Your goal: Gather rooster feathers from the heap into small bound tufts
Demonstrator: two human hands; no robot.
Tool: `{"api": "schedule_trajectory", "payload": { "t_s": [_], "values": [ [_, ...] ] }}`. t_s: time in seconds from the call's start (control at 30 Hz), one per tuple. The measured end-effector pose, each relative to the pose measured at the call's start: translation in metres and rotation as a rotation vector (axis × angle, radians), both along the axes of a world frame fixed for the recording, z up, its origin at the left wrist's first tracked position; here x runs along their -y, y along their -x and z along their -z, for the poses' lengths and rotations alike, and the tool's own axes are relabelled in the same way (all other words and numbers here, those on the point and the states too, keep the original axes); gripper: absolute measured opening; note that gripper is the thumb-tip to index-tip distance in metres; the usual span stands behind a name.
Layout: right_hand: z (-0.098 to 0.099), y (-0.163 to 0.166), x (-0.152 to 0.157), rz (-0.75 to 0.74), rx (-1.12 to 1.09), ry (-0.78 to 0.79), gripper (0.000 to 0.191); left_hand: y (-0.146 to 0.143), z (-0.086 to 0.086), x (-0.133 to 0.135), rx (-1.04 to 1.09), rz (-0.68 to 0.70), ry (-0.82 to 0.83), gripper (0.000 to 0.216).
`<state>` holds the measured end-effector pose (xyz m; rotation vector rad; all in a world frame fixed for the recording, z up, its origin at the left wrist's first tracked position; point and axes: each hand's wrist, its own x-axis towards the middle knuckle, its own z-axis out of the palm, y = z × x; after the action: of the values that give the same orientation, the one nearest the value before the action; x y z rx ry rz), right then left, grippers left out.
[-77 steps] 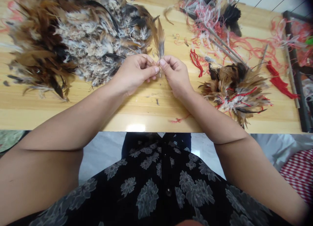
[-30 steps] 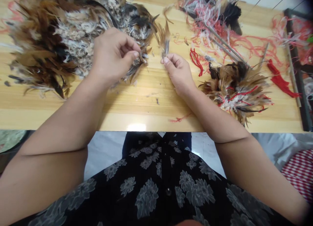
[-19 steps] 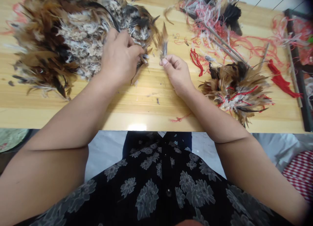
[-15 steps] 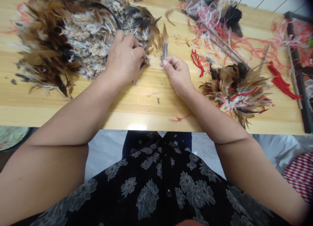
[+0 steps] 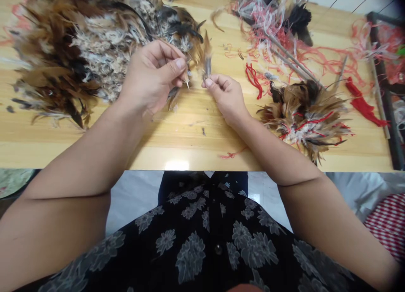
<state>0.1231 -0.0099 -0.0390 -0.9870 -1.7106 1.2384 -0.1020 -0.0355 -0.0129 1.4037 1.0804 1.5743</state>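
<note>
Left hand (image 5: 152,75): thumb and fingertips are pinched on a small feather (image 5: 187,81). Its pale quill end projects from the grip toward the body; the fingers hide the rest. The hand is raised over the near right edge of the feather pile (image 5: 104,47), which spreads beneath it and to its left.

Right hand (image 5: 226,94): thumb and index finger grip the base of a feather cluster (image 5: 207,60), brown tips upward and pointing away from the body. The cluster is just beside the left fingertips but apart from the small feather.

To the right of the right hand lie a feather bunch (image 5: 300,119) with red strands across it and two red cord bundles (image 5: 254,79). Thin sticks (image 5: 289,58) lie beyond that hand. All rest on the wooden table (image 5: 190,144).

Step in hand: apparently gathering feathers by hand. Next move, in judgement: adding the small feather calls for bringing its quill level with the cluster base, opening the right pinch slightly, and not letting the gripped feathers slip.
</note>
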Motion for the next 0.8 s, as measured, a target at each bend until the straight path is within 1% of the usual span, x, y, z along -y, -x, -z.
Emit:
{"api": "schedule_trajectory", "payload": {
  "t_s": [0.17,0.27,0.33,0.57,0.67,0.8],
  "values": [
    [0.001,0.0,-0.001,-0.043,-0.037,0.052,0.057,-0.008,0.02,-0.014,-0.019,-0.114,-0.143,0.065],
    [0.002,0.002,-0.002,-0.068,-0.077,0.087,0.065,-0.009,0.024,-0.017,-0.096,-0.151,-0.156,0.061],
    [0.001,0.003,-0.001,-0.079,-0.1,0.115,0.067,-0.011,0.018,-0.01,-0.178,-0.183,-0.123,0.055],
    [-0.016,0.005,0.012,-0.051,-0.165,0.18,0.062,-0.027,-0.021,0.036,-0.52,-0.309,-0.012,0.024],
    [-0.02,0.005,0.013,-0.043,-0.154,0.202,0.06,-0.033,-0.031,0.045,-0.647,-0.343,0.017,0.017],
    [-0.022,0.004,0.012,-0.079,-0.147,0.218,0.056,-0.036,-0.04,0.051,-0.697,-0.335,-0.004,0.011]
  ]
}}
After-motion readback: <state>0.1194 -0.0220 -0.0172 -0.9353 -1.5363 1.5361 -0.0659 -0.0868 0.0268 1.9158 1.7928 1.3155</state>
